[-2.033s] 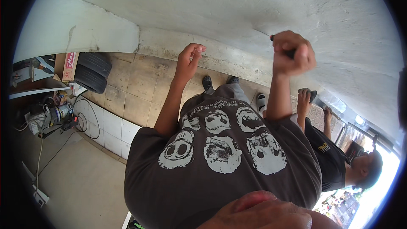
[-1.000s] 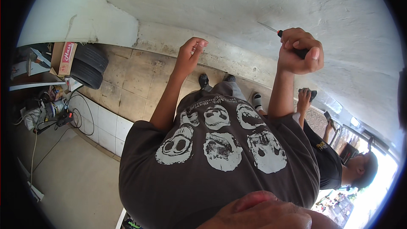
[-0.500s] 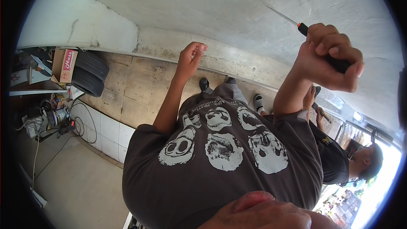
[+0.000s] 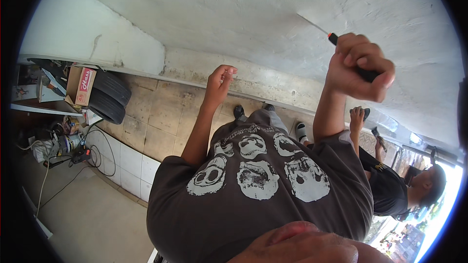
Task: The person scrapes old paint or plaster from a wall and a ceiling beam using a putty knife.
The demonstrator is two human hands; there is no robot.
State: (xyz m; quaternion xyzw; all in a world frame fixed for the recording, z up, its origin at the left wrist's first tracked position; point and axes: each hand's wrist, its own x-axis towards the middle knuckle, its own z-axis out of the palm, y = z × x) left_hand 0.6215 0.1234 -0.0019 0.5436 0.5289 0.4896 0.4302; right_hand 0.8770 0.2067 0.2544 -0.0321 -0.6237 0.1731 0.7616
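My right hand is raised in front of the pale plastered wall, wrapped round the black handle of a screwdriver. Its red collar shows above my fist, and the thin metal shaft points up and left. The tip meets or nearly meets the wall; I cannot tell which. Lower and to the left, my left hand hangs in the air before the wall's foot. Its fingers curl in close to the thumb, with nothing visible in them.
At right, close by, a co-worker in black holds a tool near the wall. On the left are tyres, a cardboard box and tangled black cables. A stained ledge runs along the wall's foot above floor tiles.
My right hand and the screwdriver have shifted left and slightly down in view. My left hand sits a bit lower. The surroundings at left have moved slightly right and down.
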